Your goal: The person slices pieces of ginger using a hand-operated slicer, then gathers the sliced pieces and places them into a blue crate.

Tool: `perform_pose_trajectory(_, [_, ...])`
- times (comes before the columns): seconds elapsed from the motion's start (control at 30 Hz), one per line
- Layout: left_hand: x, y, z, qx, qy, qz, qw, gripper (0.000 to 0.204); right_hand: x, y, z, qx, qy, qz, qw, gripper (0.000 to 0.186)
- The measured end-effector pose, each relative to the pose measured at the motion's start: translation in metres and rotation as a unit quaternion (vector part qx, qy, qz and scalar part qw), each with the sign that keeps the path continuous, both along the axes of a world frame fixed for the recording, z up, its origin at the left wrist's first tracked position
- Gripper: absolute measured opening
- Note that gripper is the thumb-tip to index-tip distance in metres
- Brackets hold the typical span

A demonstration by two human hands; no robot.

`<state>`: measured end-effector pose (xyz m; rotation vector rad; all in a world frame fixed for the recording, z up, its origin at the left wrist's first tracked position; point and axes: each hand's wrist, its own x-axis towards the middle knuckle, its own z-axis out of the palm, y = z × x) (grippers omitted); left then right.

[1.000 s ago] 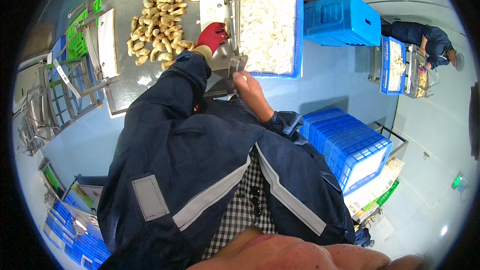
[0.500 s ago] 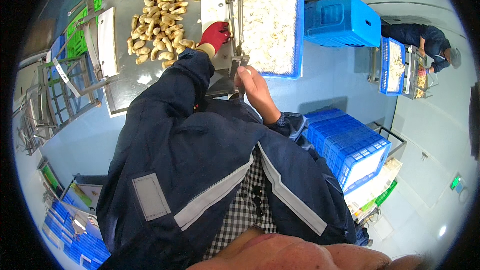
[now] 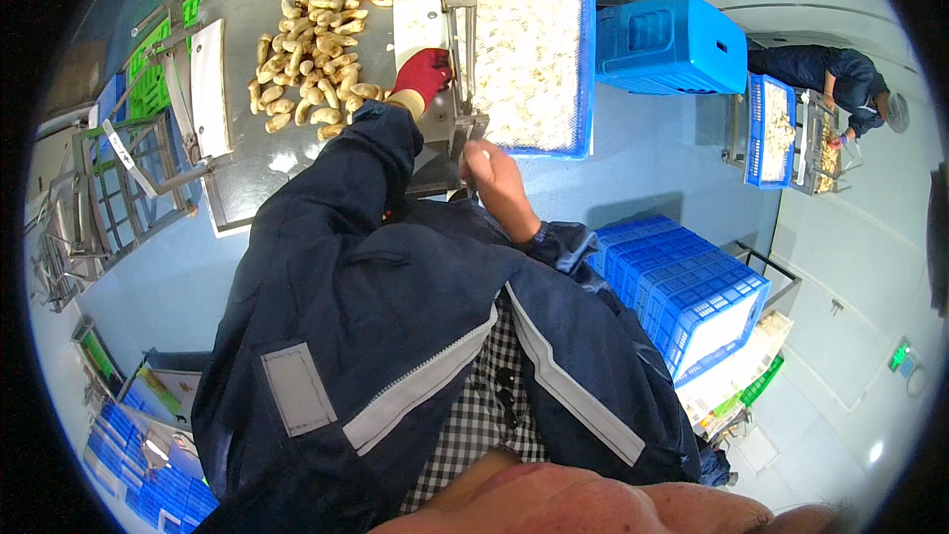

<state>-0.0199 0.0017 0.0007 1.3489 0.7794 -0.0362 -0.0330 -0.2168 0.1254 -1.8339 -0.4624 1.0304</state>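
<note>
My left hand (image 3: pixel 423 79), in a red glove with a pale cuff, is closed at the edge of a metal blade cutter (image 3: pixel 463 59). What its fingers hold is hidden. My bare right hand (image 3: pixel 497 183) is wrapped round the cutter's handle at the near end, mostly hidden by the fingers. To the left, a pile of pale, finger-shaped pieces with brown patches (image 3: pixel 321 49), like small mushrooms, lies on a steel table (image 3: pixel 222 193). Right of the cutter is a blue mesh crate (image 3: pixel 590 49) full of thin whitish slices (image 3: pixel 524 49). A white board (image 3: pixel 415 20) lies beyond my left hand.
A second cutter with a white board (image 3: pixel 208 89) stands at the table's left end. A blue plastic bin (image 3: pixel 672 44) is beyond the crate. Stacked blue crates (image 3: pixel 682 287) stand at right. Farther right, another person (image 3: pixel 840 74) works beside a crate of slices (image 3: pixel 776 129).
My right hand has curled more tightly and dipped slightly nearer to me with the handle. My left hand stays at the cutter, shifted only slightly.
</note>
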Motion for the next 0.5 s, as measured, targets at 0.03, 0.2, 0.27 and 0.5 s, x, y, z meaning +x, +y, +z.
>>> perform_pose_trajectory(0.03, [0.0, -0.001, -0.006, 0.014, -0.008, -0.004, 1.0, 0.036, -0.005, -0.006, -0.02, 0.004, -0.041, 0.011, 0.999, 0.038])
perform_pose_trajectory(0.2, [0.002, -0.008, -0.014, -0.005, -0.068, 0.044, 0.997, 0.033, -0.015, -0.013, -0.052, 0.029, -0.062, -0.001, 0.998, 0.039])
perform_pose_trajectory(0.27, [0.003, -0.005, -0.011, 0.035, 0.003, 0.003, 0.999, 0.032, -0.013, -0.011, -0.025, 0.03, -0.083, 0.013, 0.996, 0.036])
perform_pose_trajectory(0.5, [0.006, -0.006, -0.019, -0.012, -0.048, 0.051, 0.997, 0.028, -0.003, -0.005, -0.012, -0.013, -0.091, 0.009, 0.996, 0.038])
